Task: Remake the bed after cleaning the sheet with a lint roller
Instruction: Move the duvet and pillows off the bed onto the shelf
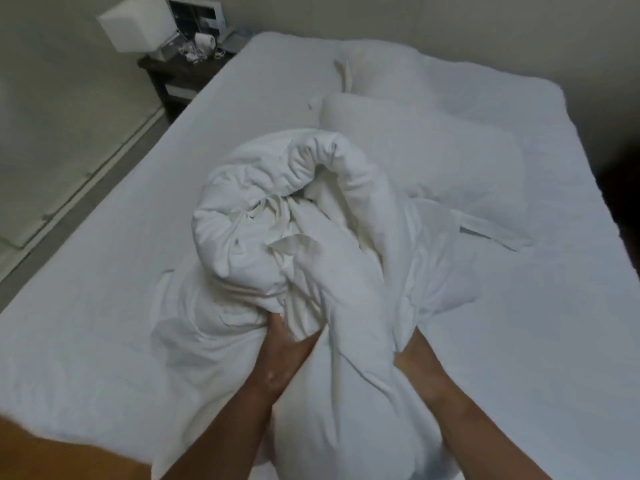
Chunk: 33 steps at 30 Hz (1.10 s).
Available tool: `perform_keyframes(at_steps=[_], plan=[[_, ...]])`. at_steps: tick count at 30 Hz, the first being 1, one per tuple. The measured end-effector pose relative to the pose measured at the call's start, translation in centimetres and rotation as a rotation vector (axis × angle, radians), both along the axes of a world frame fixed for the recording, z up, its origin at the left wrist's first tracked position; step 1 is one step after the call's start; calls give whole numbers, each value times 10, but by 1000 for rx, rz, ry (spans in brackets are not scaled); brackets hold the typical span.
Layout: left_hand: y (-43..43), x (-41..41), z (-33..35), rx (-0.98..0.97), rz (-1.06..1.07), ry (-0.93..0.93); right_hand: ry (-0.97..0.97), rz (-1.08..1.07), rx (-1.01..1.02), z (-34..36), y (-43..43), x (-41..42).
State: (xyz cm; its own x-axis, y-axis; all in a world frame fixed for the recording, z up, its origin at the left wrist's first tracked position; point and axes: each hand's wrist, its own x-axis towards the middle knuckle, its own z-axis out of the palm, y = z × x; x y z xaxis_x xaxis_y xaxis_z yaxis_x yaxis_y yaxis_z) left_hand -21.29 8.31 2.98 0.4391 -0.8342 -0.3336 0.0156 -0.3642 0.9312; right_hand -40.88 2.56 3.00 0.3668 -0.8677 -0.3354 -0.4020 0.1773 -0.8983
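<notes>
Plainly the white duvet point(311, 209) is the thing in hand. It sits bunched in a tall, rolled heap in the middle of the bed, its lower end trailing toward the person, and it is gathered up rather than spread. I judge that it was heaped this way to keep the sheet point(104, 323) bare for the lint roller, and that spreading it out is the step now starting.

The left hand point(284, 355) reaches in from below, thumb up against a fold and fingers tucked into the cloth. It is clamped on the near end of the bundle, probably feeling for an edge or corner. The right hand point(414, 358) goes in beside it on the other side of the same fold. Fabric covers its fingers, so I cannot tell whether they grip or only prop the heap.

Beyond the bundle, the near pillow point(433, 157) lies askew, touching the heap. The far pillow point(388, 71) sits crooked at the head. Both seem pushed aside, not yet set in place. The sheet looks flat and tucked around the mattress. A dark nightstand point(173, 74) with a white lamp point(135, 26) stands at the far left corner.
</notes>
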Motion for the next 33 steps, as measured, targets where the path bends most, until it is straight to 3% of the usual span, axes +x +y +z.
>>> perform_keyframes(at_steps=[4, 18, 26, 33], plan=[[8, -9, 33, -62, -81, -41, -56, -52, -95, 35, 9, -4], [21, -97, 268, -538, -145, -201, -183, -270, -576, 294, 31, -87], [37, -246, 373, -776, -246, -159, -158, -402, -808, 409, 84, -235], [64, -444, 401, -845, -326, -92, -181, -494, -909, 441, 134, -425]])
